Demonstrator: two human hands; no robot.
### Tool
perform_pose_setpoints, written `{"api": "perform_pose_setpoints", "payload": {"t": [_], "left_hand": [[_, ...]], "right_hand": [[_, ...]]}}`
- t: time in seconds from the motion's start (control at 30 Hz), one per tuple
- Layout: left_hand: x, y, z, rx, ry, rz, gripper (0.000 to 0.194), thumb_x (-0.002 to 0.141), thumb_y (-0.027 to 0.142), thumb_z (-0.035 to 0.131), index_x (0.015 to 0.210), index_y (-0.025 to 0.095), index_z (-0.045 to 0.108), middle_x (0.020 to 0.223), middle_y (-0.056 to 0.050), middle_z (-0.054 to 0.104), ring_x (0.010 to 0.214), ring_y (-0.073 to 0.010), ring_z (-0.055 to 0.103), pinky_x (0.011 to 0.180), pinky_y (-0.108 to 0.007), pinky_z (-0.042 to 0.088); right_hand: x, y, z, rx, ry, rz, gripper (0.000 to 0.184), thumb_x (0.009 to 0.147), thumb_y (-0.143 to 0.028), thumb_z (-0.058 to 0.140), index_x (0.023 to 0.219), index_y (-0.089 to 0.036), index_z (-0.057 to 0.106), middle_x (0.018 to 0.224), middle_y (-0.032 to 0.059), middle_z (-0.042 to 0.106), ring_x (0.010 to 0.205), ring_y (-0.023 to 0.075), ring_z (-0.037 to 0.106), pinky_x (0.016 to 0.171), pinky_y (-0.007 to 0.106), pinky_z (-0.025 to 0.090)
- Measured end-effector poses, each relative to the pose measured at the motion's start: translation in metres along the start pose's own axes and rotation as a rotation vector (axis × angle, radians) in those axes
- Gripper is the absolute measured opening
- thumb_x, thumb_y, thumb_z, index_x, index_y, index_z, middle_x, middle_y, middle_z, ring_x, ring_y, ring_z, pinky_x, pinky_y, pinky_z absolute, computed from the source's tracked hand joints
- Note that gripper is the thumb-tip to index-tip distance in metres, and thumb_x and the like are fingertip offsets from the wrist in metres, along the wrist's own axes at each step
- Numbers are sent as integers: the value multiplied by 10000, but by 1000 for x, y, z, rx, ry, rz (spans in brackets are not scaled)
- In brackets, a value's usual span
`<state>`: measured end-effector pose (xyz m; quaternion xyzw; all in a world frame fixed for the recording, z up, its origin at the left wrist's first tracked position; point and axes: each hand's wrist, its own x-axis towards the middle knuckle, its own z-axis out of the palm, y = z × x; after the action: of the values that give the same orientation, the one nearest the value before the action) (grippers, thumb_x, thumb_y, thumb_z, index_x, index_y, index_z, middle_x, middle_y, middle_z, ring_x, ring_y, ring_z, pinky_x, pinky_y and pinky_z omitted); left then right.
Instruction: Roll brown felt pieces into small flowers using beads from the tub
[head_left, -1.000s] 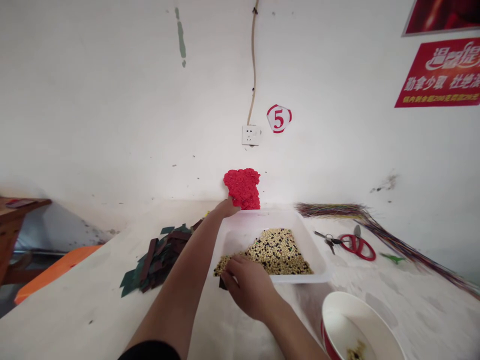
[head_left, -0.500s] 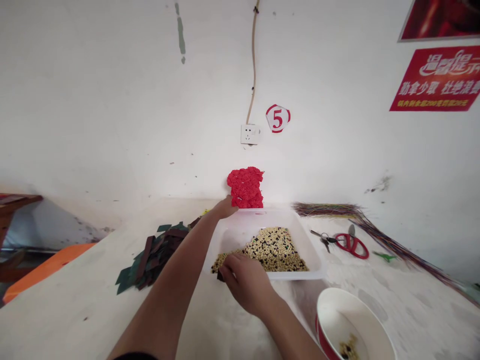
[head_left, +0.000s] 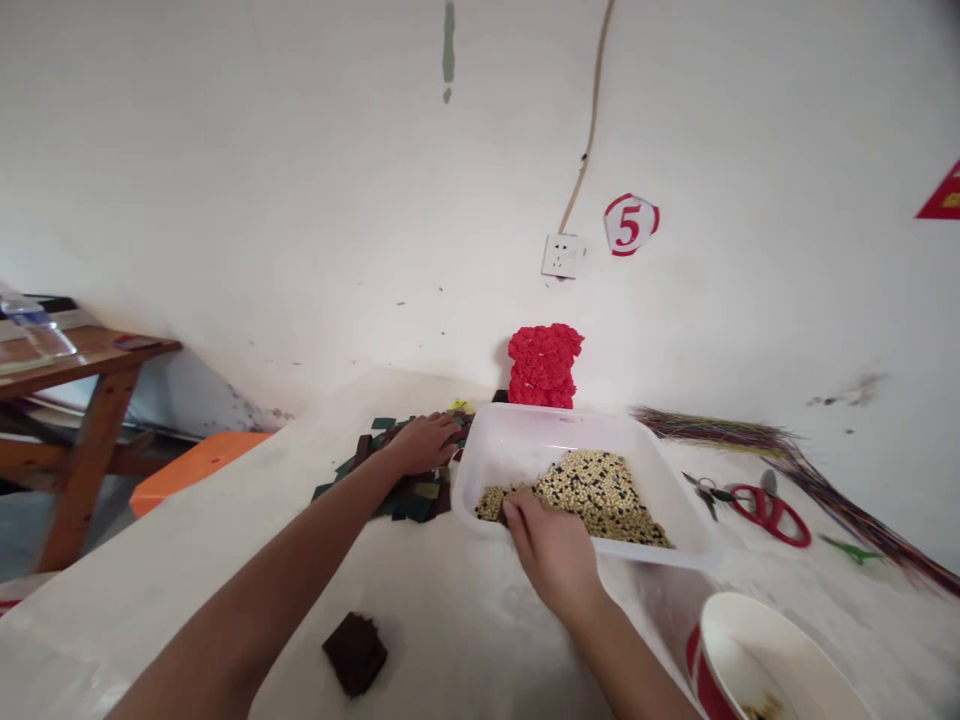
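We locate the pile of flat dark-green and brown pieces at 10 o'clock from our right hand, long axis 8 to 2 o'clock. Our left hand is nearer, palm down on it; its grip we cannot tell. Our right pinches a small dark-brown scrap at the white rectangular plastic tray. The pile's pieces overlap unevenly.

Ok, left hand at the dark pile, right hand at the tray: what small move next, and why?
I'd probably have the left hand pinch just one piece from the pile of dark pieces: that hand is right on it, the pieces overlap, and the right hand is at the bead-like bits in the tray.
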<state>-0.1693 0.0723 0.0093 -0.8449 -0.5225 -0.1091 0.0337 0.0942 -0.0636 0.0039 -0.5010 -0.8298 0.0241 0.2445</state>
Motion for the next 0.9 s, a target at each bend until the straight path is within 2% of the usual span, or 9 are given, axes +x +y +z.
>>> {"api": "perform_pose_setpoints", "payload": {"t": [0.1,0.2,0.3,0.4,0.53,0.7,0.83,0.9], "left_hand": [[0,13,15,13,-8,88,373,855,297,559,1218,221,604,1278,-114,592,1220,-283,504,1035,-432,381],[11,23,33,14,-19,133,363,821,299,609,1161,173,631,1245,-154,601,1179,-307,525,994,-435,417],[20,27,48,13,-17,144,376,799,322,659,1138,160,636,1218,-159,610,1149,-309,538,950,-414,457],[26,27,57,20,5,125,362,843,356,643,1143,154,622,1203,-141,607,1130,-281,549,948,-422,466],[31,25,59,39,36,91,340,924,350,562,1204,158,572,1219,-104,587,1072,-233,588,911,-459,497],[29,17,56,56,36,67,310,926,323,565,1182,148,580,1197,-99,597,1046,-224,599,892,-447,511],[14,3,49,26,-5,76,156,878,135,558,1003,117,651,1038,-133,642,1021,-252,592,926,-427,465],[2,-5,43,-11,-8,70,214,817,36,532,961,126,662,1012,-151,639,1017,-267,587,936,-415,446]], "right_hand": [[-1,0,5,6,15,34,327,1026,-353,306,949,-209,589,722,23,702,656,187,672,565,278,282],[-1,2,7,18,9,38,337,1024,-364,307,950,-210,597,741,26,709,668,191,680,581,273,309],[-2,3,7,19,13,24,337,1021,-368,319,914,-211,596,723,21,701,649,184,670,582,271,316],[-2,4,8,12,19,12,336,1019,-372,320,903,-210,591,700,20,689,623,179,654,573,271,308],[-1,6,9,44,3,7,335,1019,-370,319,911,-212,593,719,22,692,643,177,657,591,263,321],[2,10,7,62,-14,16,334,1017,-373,327,909,-211,598,737,25,699,664,182,670,599,256,332],[3,12,7,45,-8,34,339,1015,-382,329,914,-212,603,721,24,700,639,187,669,582,257,331],[2,12,9,18,3,48,346,1013,-393,332,918,-211,611,705,26,698,620,193,668,569,261,329]]}}
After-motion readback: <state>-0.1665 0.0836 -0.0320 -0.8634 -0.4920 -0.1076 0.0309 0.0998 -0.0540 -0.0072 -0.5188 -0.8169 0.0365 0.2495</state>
